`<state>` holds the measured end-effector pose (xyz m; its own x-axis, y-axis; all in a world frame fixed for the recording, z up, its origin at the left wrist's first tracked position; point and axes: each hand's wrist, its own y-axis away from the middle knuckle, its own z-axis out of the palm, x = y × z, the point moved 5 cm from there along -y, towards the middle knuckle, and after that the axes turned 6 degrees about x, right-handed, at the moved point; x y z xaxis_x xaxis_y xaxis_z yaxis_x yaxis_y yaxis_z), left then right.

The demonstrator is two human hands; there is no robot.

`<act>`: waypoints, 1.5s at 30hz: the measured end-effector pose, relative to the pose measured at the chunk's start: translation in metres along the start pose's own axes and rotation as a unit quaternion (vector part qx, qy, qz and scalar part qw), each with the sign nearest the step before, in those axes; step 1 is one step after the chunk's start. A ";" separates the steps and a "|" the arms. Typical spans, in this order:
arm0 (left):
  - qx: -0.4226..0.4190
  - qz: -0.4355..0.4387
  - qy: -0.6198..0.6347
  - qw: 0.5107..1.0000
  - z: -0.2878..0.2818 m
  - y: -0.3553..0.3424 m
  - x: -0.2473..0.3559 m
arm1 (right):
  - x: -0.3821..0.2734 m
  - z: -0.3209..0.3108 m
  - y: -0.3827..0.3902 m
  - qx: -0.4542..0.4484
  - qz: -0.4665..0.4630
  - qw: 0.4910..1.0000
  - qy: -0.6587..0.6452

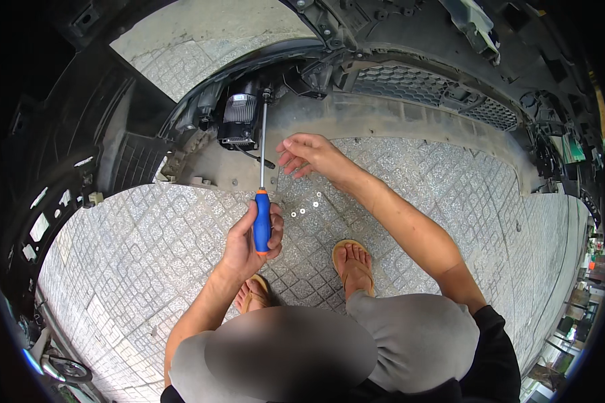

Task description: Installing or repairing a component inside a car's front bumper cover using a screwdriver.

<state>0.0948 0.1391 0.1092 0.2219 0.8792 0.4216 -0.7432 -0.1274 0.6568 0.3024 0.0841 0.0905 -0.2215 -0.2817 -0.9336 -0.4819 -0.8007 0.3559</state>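
My left hand [255, 232] is wrapped round the blue and orange handle of a long screwdriver [262, 218]. Its thin metal shaft points away from me, and the tip meets a small fastener [267, 94] beside a black finned unit [240, 113]. That unit sits inside a black car bumper [383, 111]; a short black cable with a plug [265, 162] hangs from its lower end. To the right of the shaft, my right hand [309, 156] hovers with its fingers loosely bent and apart, and nothing shows in it.
Several small white rings [302, 211] lie on the patterned paving [417, 248] between my hands and feet. A honeycomb grille [417, 87] spans the bumper's far right part. Black bumper walls curve round on the left and right. A motorbike [60, 366] stands at the lower left.
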 end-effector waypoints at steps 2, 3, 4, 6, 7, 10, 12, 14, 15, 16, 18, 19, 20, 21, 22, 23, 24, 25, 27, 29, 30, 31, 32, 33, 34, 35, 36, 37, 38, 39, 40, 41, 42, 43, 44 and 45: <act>-0.011 0.046 -0.047 0.998 -0.003 -0.003 -0.007 | -0.005 0.018 -0.012 -0.013 0.008 0.996 -0.086; 0.037 0.078 -0.080 0.993 -0.003 -0.003 -0.007 | -0.002 0.023 -0.013 -0.012 0.014 0.996 -0.087; 0.041 0.080 -0.076 0.993 0.000 -0.002 -0.009 | 0.000 0.027 -0.013 -0.010 0.020 0.996 -0.088; 0.146 0.173 -0.211 0.951 -0.003 0.002 -0.002 | 0.003 0.034 -0.016 -0.019 0.023 0.995 -0.095; 0.154 0.181 -0.220 0.946 -0.001 0.002 -0.002 | 0.004 0.037 -0.016 -0.017 0.019 0.994 -0.106; 0.179 0.195 -0.248 0.932 0.004 0.006 0.003 | 0.006 0.036 -0.016 -0.017 0.017 0.992 -0.123; 0.143 0.158 -0.189 0.959 0.002 0.010 0.009 | 0.011 0.035 -0.013 -0.014 0.017 0.991 -0.134; 0.136 0.095 -0.046 0.985 0.004 0.011 0.005 | 0.029 0.039 -0.005 0.001 0.027 0.981 -0.191; 0.137 0.095 -0.054 0.985 0.006 0.017 0.008 | 0.038 0.049 0.002 -0.002 0.031 0.980 -0.194; 0.124 0.075 -0.037 0.989 0.007 0.020 0.008 | 0.052 0.054 0.010 0.002 0.030 0.979 -0.200; 0.108 0.045 -0.021 0.993 0.004 0.017 0.004 | 0.088 0.060 0.028 0.018 0.046 0.988 -0.149; 0.079 0.044 -0.004 0.996 -0.004 0.011 0.001 | 0.105 0.061 0.038 0.019 0.049 0.987 -0.153; 0.051 0.047 0.014 0.997 -0.010 0.009 0.001 | 0.118 0.057 0.048 0.031 0.029 0.990 -0.137; 0.043 0.048 0.000 0.998 -0.012 0.005 0.000 | 0.133 0.047 0.058 0.047 0.009 0.992 -0.116; 0.038 0.042 0.003 0.998 -0.009 0.002 -0.004 | 0.152 0.039 0.068 0.053 0.013 0.992 -0.112; 0.046 0.039 -0.045 0.997 -0.007 0.008 -0.006 | 0.168 0.034 0.077 0.070 0.023 0.992 -0.101; 0.052 0.036 -0.092 0.994 -0.008 0.013 -0.009 | 0.181 0.030 0.083 0.086 0.032 0.992 -0.088; 0.035 0.021 -0.126 0.991 -0.017 0.012 -0.013 | 0.184 0.026 0.089 0.081 0.040 0.992 -0.088; 0.031 0.019 -0.174 0.984 -0.026 0.017 -0.032 | 0.171 0.013 0.088 0.095 0.059 0.990 -0.092; 0.018 -0.004 -0.216 0.976 -0.027 0.022 -0.047 | 0.136 -0.001 0.077 0.109 0.054 0.983 -0.139; 0.016 -0.005 -0.213 0.977 -0.024 0.022 -0.048 | 0.116 -0.009 0.064 0.109 0.031 0.978 -0.177; -0.001 -0.010 -0.213 0.977 -0.020 0.022 -0.046 | 0.093 -0.012 0.051 0.103 -0.011 0.977 -0.185; -0.015 -0.015 -0.212 0.977 -0.019 0.024 -0.045 | 0.073 -0.012 0.039 0.093 -0.052 0.975 -0.195; -0.010 -0.002 -0.209 0.978 -0.022 0.026 -0.041 | 0.058 -0.007 0.028 0.088 -0.053 0.975 -0.195; -0.008 0.003 -0.208 0.978 -0.022 0.027 -0.039 | 0.042 -0.003 0.015 0.071 -0.080 0.975 -0.197; 0.004 0.011 -0.177 0.984 -0.023 0.028 -0.036 | 0.030 -0.001 0.005 0.054 -0.107 0.973 -0.199; 0.017 0.020 -0.147 0.989 -0.023 0.030 -0.030 | 0.022 0.001 -0.003 0.047 -0.112 0.972 -0.199; 0.027 0.035 -0.137 0.990 -0.021 0.031 -0.025 | 0.019 0.003 -0.012 0.043 -0.077 0.965 -0.249; 0.029 0.043 -0.137 0.989 -0.020 0.034 -0.019 | 0.016 0.006 -0.019 0.038 -0.040 0.953 -0.296; 0.039 0.052 -0.115 0.991 -0.020 0.034 -0.016 | 0.008 0.009 -0.024 0.033 -0.041 0.952 -0.300; 0.047 0.061 -0.093 0.993 -0.021 0.034 -0.013 | 0.004 0.013 -0.030 0.030 -0.044 0.953 -0.298; 0.058 0.068 -0.092 0.992 -0.023 0.034 -0.011 | 0.001 0.016 -0.038 0.050 -0.048 0.963 -0.262; 0.057 0.072 -0.091 0.992 -0.023 0.034 -0.008 | -0.002 0.019 -0.045 0.070 -0.053 0.970 -0.227; 0.055 0.078 -0.091 0.991 -0.021 0.033 -0.006 | -0.007 0.020 -0.050 0.095 -0.084 0.975 -0.180; 0.053 0.084 -0.090 0.991 -0.019 0.031 -0.003 | -0.009 0.018 -0.055 0.095 -0.087 0.975 -0.178; 0.054 0.086 -0.089 0.991 -0.017 0.031 -0.001 | -0.012 0.017 -0.058 0.112 -0.103 0.980 -0.125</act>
<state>0.0606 0.1418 0.1184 0.2118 0.7468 0.6304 -0.7098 -0.3258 0.6245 0.3183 0.1434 0.0821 -0.2875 0.0351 -0.9571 -0.7066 -0.6824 0.1872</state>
